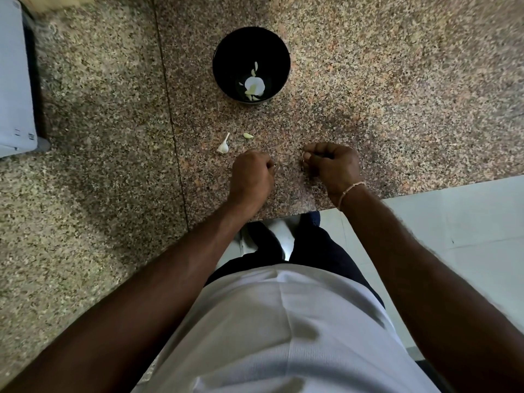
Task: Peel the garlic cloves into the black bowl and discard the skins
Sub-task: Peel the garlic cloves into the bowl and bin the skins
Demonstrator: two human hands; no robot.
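Head view, looking straight down: we see both hands curled over the speckled stone bench (397, 80), close to its near edge. Our left hand (251, 177) is closed in a loose fist, and we cannot tell whether anything sits inside it. Our right hand (330, 165) is also curled; something thin may be pinched at its fingertips, but it is too small to be sure.

Just beyond the left hand lie a clove with its papery tail (224, 146) and a smaller bare clove (248, 135), near each other but apart. The black bowl (226, 52) stands well beyond them, with pale garlic pieces (254, 85) at its bottom.

We judge the step in hand to be peeling: best to pinch the tail end, split the skin with a thumbnail, and keep the work low over the bench so that scraps do not scatter.

Open stone lies to the right and between hands and bowl, so the reach forward is free. A white appliance (14, 80) stands at the far left. The bench edge runs just under our wrists; loose skins could slip to the floor (453, 222).
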